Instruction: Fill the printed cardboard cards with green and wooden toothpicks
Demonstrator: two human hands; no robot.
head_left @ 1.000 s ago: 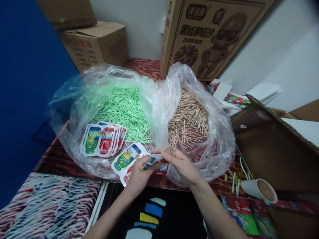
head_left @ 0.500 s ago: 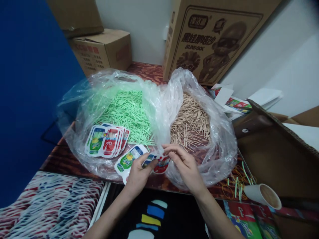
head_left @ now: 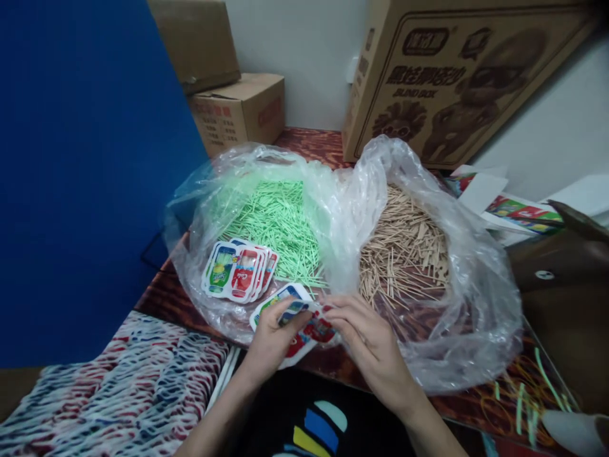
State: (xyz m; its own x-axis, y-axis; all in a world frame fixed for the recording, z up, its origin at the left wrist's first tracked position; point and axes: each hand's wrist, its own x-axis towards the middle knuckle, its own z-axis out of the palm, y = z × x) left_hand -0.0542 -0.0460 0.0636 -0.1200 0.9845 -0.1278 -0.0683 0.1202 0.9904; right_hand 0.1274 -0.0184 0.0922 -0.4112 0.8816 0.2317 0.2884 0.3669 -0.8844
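Note:
A printed blister packet (head_left: 320, 329) shaped like drink bottles is held between my two hands, its red cola half showing. My left hand (head_left: 272, 339) pinches its left side between thumb and fingers. The fingers of my right hand (head_left: 373, 343) close on its right edge; the fingertips partly hide it. Another such packet (head_left: 292, 292) lies on the bag below, partly covered by my left hand. Farther left is a stack of packets (head_left: 238, 271), green and red. Behind them a clear plastic bag holds thin green sticks (head_left: 278, 225). A second bag, to the right, holds brown sticks (head_left: 404, 244).
Cardboard boxes (head_left: 242, 114) stand at the back left, and a large printed box (head_left: 442, 89) at the back right. A blue panel (head_left: 90, 190) borders the left. Rubber bands and a paper cup (head_left: 573, 431) lie at the right front. Striped netting (head_left: 124, 387) lies at lower left.
The camera view has turned left, so the scene sits farther right. My right fingers have closed in on the packet's right edge; my left hand keeps its pinch.

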